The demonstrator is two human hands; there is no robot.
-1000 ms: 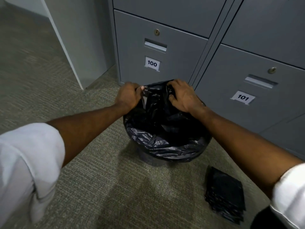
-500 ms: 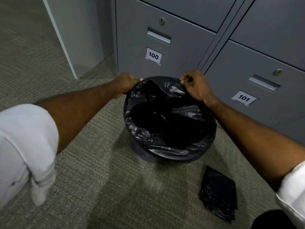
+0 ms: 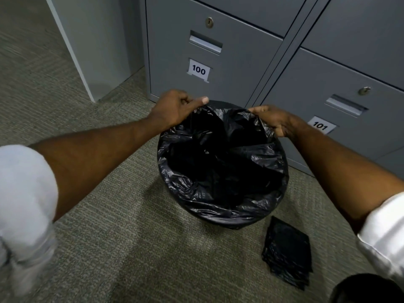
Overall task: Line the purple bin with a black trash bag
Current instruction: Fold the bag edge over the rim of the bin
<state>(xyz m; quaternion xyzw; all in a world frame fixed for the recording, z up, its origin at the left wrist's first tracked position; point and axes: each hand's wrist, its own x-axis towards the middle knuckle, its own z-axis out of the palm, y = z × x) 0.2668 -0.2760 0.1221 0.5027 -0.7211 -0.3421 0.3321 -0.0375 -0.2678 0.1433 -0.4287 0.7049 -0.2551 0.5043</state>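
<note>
grey lockers (image 3: pixel 218 51) stand behind | bin (image 3: pixel 218 103) sits on the carpet (image 3: pixel 109 248) by them | black bag (image 3: pixel 220 171) lies inside, folded over the near rim | folded bags (image 3: pixel 287 252) lie beside | left hand (image 3: pixel 175 108) and right hand (image 3: pixel 273 120) each pinch the bag's far edge

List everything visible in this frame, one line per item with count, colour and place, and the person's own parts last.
trash bag: 1, black, draped in the bin, near edge folded over the rim
bin: 1, only a dark far rim shows, on carpet before the lockers
folded bags: 1 stack, black, on carpet right of the bin
lockers: grey, labelled 100 and 101, behind the bin
carpet: grey-green, floor
left hand: gripping the bag's far-left edge
right hand: gripping the bag's far-right edge
sleeves: 2, white, rolled up
</note>
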